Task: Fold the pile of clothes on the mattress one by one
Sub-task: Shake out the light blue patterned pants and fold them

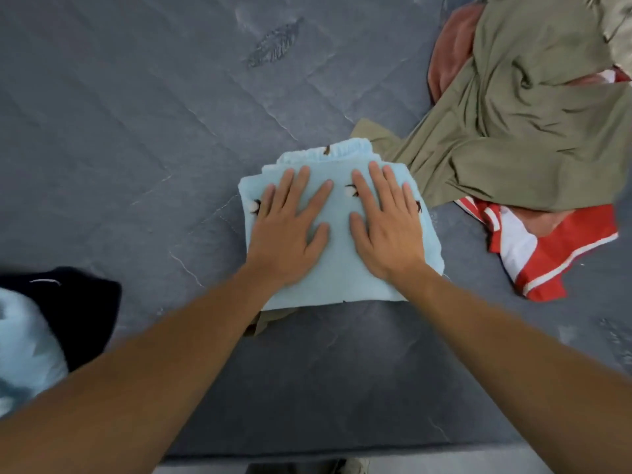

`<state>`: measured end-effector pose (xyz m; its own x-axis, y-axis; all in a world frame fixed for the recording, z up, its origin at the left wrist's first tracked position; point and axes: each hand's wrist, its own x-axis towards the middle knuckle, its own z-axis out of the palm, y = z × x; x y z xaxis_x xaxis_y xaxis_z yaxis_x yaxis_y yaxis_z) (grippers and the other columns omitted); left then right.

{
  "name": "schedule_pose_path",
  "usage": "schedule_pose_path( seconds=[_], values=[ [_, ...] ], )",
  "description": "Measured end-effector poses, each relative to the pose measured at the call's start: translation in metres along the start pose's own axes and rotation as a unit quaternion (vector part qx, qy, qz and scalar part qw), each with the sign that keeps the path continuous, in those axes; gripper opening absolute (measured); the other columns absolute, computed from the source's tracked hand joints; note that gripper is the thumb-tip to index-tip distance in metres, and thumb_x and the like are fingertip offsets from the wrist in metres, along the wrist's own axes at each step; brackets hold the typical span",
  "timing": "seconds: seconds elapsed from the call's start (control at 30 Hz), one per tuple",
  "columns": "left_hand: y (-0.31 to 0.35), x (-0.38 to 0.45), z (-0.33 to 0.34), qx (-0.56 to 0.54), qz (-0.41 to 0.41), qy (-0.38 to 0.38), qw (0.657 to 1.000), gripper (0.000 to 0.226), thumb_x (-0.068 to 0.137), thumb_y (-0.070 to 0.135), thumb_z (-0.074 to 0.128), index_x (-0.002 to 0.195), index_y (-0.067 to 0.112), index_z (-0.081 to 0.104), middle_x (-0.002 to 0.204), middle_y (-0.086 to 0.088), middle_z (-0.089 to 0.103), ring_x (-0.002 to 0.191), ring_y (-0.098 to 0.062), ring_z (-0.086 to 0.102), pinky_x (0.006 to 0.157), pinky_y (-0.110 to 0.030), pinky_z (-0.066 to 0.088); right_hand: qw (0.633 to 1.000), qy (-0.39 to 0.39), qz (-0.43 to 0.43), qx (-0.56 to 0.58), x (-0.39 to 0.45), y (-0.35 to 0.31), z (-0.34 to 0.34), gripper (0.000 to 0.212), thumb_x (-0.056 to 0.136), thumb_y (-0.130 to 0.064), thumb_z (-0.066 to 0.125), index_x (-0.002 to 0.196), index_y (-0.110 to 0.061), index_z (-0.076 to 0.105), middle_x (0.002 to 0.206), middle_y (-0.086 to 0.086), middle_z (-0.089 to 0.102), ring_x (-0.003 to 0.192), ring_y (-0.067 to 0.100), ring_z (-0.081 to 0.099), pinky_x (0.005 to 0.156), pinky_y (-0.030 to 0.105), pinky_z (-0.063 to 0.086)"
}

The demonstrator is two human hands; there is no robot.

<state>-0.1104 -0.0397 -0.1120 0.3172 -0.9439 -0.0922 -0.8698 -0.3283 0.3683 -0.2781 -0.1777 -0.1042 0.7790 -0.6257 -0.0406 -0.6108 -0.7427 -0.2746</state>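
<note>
A: Quick rundown, near to far?

B: Nearest, at the left edge, a dark garment [85,302] lying over smth pale blue [24,340], both blurred. Then both arms reach fwd onto the folded light-blue garment [337,268], mid-mattress [136,148].

A: Hands?

B: Left hand [287,230] and right hand [386,227] lie flat on it side by side, fingers straight and spread, pressing, not gripping.

A: How'll it handle?

B: Looks soft, fleecy, light, w/ small dark-and-white motifs. Prob springs back a bit, hence the pressing. I'd lift it by the near edge w/ both hands, palms under, so the layers don't slide. A bit of khaki cloth [270,319] peeks out beneath the near edge; can't tell what it is.

A: And farther?

B: Right of it, a red-and-white striped piece [554,254], partly under a big olive garment [533,131]. Behind that, smth rust-coloured [448,66]. All limp, unfolded, tangled. I'd take the olive one by a hem first.
</note>
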Motion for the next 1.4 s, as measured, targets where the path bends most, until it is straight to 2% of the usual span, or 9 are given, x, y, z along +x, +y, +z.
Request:
schedule_pose_path(
  seconds=[0.17, 0.33, 0.43, 0.57, 0.7, 0.77, 0.9, 1.2, 1.4],
  values=[
    [-0.031, 0.033, 0.067, 0.018, 0.033, 0.109, 0.993, 0.067, 0.105, 0.052, 0.028, 0.167, 0.031, 0.014, 0.175, -0.009, 0.003, 0.161, -0.031, -0.001, 0.127, -0.060, 0.006, 0.996, 0.081, -0.020, -0.014, 0.028, 0.028, 0.065, 0.068, 0.106, -0.044, 0.033, 0.167, -0.023, 0.014, 0.174, 0.005, 0.009, 0.162, 0.025, 0.002, 0.129, 0.055, 0.008],
    [-0.023, 0.031, 0.050, 0.008, 0.025, 0.110, 0.994, 0.068, 0.105, 0.056, 0.030, 0.166, 0.031, 0.015, 0.174, -0.011, 0.004, 0.161, -0.032, -0.001, 0.127, -0.060, 0.007, 0.998, 0.066, -0.006, 0.009, 0.026, 0.020, 0.046, 0.069, 0.105, -0.043, 0.037, 0.167, -0.022, 0.015, 0.174, 0.007, 0.010, 0.162, 0.025, 0.001, 0.128, 0.056, 0.007],
    [-0.019, 0.012, 0.027, -0.045, -0.089, 0.104, 0.990, 0.079, 0.100, 0.069, 0.038, 0.166, 0.038, 0.007, 0.174, -0.008, -0.001, 0.161, -0.032, 0.001, 0.127, -0.058, 0.013, 0.997, 0.046, 0.036, 0.050, 0.015, 0.009, 0.016, 0.076, 0.103, -0.049, 0.045, 0.167, -0.025, 0.013, 0.175, 0.002, 0.007, 0.161, 0.025, 0.001, 0.129, 0.055, 0.006],
    [-0.009, -0.017, 0.003, -0.224, -0.371, 0.067, 0.899, 0.104, 0.080, 0.087, 0.053, 0.163, 0.036, 0.017, 0.162, -0.002, 0.029, 0.150, -0.028, 0.029, 0.119, -0.053, 0.034, 0.916, 0.023, 0.312, 0.250, -0.016, 0.014, -0.015, 0.079, 0.090, -0.063, 0.062, 0.156, -0.031, 0.032, 0.153, 0.002, 0.044, 0.140, 0.028, 0.044, 0.112, 0.046, 0.039],
    [0.002, -0.024, -0.008, -0.549, -0.413, 0.074, 0.722, 0.074, 0.072, 0.067, 0.083, 0.133, 0.031, 0.063, 0.122, 0.010, 0.073, 0.111, -0.015, 0.072, 0.098, -0.044, 0.059, 0.802, -0.068, 0.385, 0.452, -0.031, 0.035, -0.027, 0.051, 0.087, -0.052, 0.078, 0.127, -0.024, 0.064, 0.114, -0.008, 0.076, 0.103, 0.018, 0.074, 0.095, 0.044, 0.058],
    [-0.002, -0.023, -0.013, -0.594, -0.403, 0.039, 0.695, 0.060, 0.075, 0.058, 0.087, 0.124, 0.028, 0.070, 0.110, 0.007, 0.079, 0.098, -0.016, 0.077, 0.086, -0.041, 0.064, 0.774, -0.122, 0.369, 0.501, -0.026, 0.042, -0.033, 0.056, 0.079, -0.053, 0.084, 0.124, -0.024, 0.069, 0.108, -0.006, 0.080, 0.095, 0.016, 0.078, 0.088, 0.042, 0.061],
    [-0.008, -0.019, -0.027, -0.623, -0.382, 0.014, 0.683, 0.047, 0.077, 0.050, 0.088, 0.112, 0.022, 0.077, 0.100, 0.000, 0.081, 0.087, -0.020, 0.079, 0.066, -0.033, 0.064, 0.770, -0.169, 0.343, 0.510, -0.019, 0.043, -0.042, 0.066, 0.070, -0.061, 0.088, 0.125, -0.029, 0.071, 0.110, -0.005, 0.080, 0.099, 0.020, 0.078, 0.085, 0.040, 0.059],
    [0.025, -0.086, -0.118, -0.637, -0.351, 0.052, 0.684, 0.039, 0.080, 0.037, 0.090, 0.112, 0.019, 0.076, 0.102, -0.004, 0.081, 0.090, -0.024, 0.079, 0.069, -0.035, 0.064, 0.733, -0.174, 0.331, 0.569, -0.068, -0.013, -0.115, 0.053, 0.074, -0.042, 0.089, 0.119, -0.019, 0.075, 0.108, 0.004, 0.080, 0.094, 0.025, 0.079, 0.063, 0.035, 0.063],
    [0.028, -0.163, -0.224, -0.631, -0.341, 0.111, 0.688, 0.039, 0.080, 0.038, 0.090, 0.111, 0.023, 0.074, 0.103, -0.002, 0.081, 0.090, -0.023, 0.079, 0.067, -0.031, 0.063, 0.746, -0.163, 0.242, 0.599, -0.077, -0.096, -0.189, 0.056, 0.076, -0.036, 0.087, 0.128, -0.022, 0.070, 0.118, 0.000, 0.078, 0.104, 0.023, 0.077, 0.079, 0.040, 0.062]
  ],
)
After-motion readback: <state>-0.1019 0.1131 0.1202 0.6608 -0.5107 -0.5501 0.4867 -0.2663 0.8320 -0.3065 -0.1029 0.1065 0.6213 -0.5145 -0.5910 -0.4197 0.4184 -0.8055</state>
